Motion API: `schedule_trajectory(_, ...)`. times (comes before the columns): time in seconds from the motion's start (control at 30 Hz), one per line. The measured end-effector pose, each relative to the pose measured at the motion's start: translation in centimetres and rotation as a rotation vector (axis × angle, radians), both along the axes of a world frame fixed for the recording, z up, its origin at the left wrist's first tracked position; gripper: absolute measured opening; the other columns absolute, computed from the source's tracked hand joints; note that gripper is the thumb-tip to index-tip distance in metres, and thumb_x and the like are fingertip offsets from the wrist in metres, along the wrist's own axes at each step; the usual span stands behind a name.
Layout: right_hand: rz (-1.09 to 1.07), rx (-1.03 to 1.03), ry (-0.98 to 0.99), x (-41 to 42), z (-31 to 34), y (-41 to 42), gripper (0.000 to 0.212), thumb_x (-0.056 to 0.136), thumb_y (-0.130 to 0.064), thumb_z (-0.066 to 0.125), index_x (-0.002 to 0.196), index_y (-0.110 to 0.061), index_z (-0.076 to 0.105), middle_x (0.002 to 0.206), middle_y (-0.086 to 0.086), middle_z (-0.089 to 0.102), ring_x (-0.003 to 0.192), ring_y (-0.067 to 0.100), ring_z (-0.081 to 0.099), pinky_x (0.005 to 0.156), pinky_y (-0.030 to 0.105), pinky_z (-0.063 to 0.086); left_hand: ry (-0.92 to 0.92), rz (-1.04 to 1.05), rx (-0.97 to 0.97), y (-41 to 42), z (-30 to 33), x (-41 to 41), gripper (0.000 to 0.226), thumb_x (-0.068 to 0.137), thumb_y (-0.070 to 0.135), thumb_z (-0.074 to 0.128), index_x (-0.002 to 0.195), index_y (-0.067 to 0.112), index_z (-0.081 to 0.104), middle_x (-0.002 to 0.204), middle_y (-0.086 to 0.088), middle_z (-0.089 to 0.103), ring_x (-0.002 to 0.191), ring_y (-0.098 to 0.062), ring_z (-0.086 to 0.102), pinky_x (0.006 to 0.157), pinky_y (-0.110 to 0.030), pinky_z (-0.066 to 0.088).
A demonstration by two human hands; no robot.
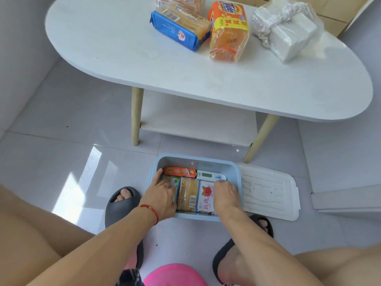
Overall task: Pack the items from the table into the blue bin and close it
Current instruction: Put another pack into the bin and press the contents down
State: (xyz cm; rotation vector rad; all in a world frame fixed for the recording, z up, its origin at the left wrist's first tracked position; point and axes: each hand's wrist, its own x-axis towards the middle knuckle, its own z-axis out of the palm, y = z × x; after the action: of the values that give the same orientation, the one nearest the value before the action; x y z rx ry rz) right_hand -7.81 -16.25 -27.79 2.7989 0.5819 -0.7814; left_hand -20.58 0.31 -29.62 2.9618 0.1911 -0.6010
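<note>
- The left hand (161, 196) reaches into the blue bin (195, 159) at its left wall, fingers fairly straight, resting on a green-and-white packet (174, 181) and against the side of a yellow soap bar (188, 194).
- The right hand (226, 195) is in the bin by its right wall, fingers curled down beside a pink rose packet (205, 196); whether it grips anything I cannot tell.
- Along the bin's far wall lie an orange bar (179, 171) and a white pack (210, 175).
- The bin stands on the floor by the table's near edge; its white lid (270, 191) lies flat, touching its right side.
- At the table's (103, 48) far edge remain a blue-wrapped soap pack (177, 33), an orange Tide pack (228, 32) and a clear-wrapped white bundle (288, 29).
</note>
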Motion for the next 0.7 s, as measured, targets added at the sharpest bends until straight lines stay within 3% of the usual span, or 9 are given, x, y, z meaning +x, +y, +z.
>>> schedule_trajectory(0.17, -0.114, 0.086, 0.087, -2.4, -0.6, -1.1, 0.047, 0.091, 0.0, 0.067, 0.135, -0.004, 0.054, 0.14, 0.012, 0.047, 0.114, 0.026, 0.056, 0.097, 0.037, 0.055, 0.025, -0.002, 0.008, -0.5, 0.5, 0.2, 0.052, 0.08, 0.042, 0.028, 0.111, 0.02, 0.063, 0.109, -0.001, 0.071, 0.12, -0.02, 0.057, 0.124, -0.051, -0.004)
schedule_trajectory(0.27, -0.122, 0.116, 0.122, -2.9, -0.6, -1.6, 0.049, 0.09, -0.003, 0.07, 0.136, -0.004, 0.053, 0.135, 0.013, 0.053, 0.116, 0.027, 0.056, 0.099, 0.035, 0.054, 0.029, 0.004, 0.018, -0.6, 0.4, 0.2, 0.049, 0.08, 0.043, 0.029, 0.106, 0.02, 0.063, 0.105, 0.0, 0.071, 0.116, -0.02, 0.059, 0.123, -0.053, -0.006)
schedule_trajectory(0.4, -0.107, 0.115, 0.168, -3.5, -0.4, -1.3, 0.065, 0.093, -0.017, 0.065, 0.15, -0.004, 0.036, 0.147, 0.008, 0.04, 0.129, 0.026, 0.041, 0.107, 0.039, 0.045, 0.048, 0.001, 0.021, -0.9, 0.7, 0.4, 0.047, 0.082, 0.043, 0.033, 0.111, 0.019, 0.061, 0.106, 0.0, 0.071, 0.115, -0.02, 0.059, 0.123, -0.054, -0.005)
schedule_trajectory(0.5, -0.124, 0.136, 0.25, -2.9, -0.8, -0.8, 0.068, 0.094, -0.02, 0.062, 0.152, -0.002, 0.033, 0.154, 0.005, 0.032, 0.133, 0.028, 0.033, 0.113, 0.038, 0.04, 0.05, 0.005, 0.008, -0.8, 0.8, 0.5, 0.043, 0.083, 0.043, 0.037, 0.111, 0.02, 0.061, 0.106, 0.001, 0.071, 0.114, -0.019, 0.06, 0.123, -0.055, -0.006)
schedule_trajectory(0.63, -0.128, 0.102, 0.265, -2.2, -0.6, -1.5, 0.063, 0.093, -0.017, 0.064, 0.149, -0.005, 0.038, 0.148, 0.007, 0.04, 0.132, 0.027, 0.04, 0.111, 0.038, 0.042, 0.033, 0.007, 0.007, -0.9, 0.6, 0.5, 0.043, 0.082, 0.042, 0.034, 0.106, 0.02, 0.062, 0.1, 0.002, 0.071, 0.109, -0.018, 0.062, 0.122, -0.055, -0.009)
schedule_trajectory(0.7, -0.133, 0.062, 0.23, -2.3, -0.6, -1.5, 0.051, 0.096, -0.018, 0.061, 0.143, -0.004, 0.046, 0.141, 0.012, 0.047, 0.126, 0.028, 0.05, 0.105, 0.038, 0.048, 0.026, 0.013, 0.013, -0.8, 0.3, 0.3, 0.043, 0.08, 0.043, 0.032, 0.1, 0.021, 0.063, 0.095, 0.003, 0.07, 0.106, -0.017, 0.063, 0.122, -0.054, -0.014)
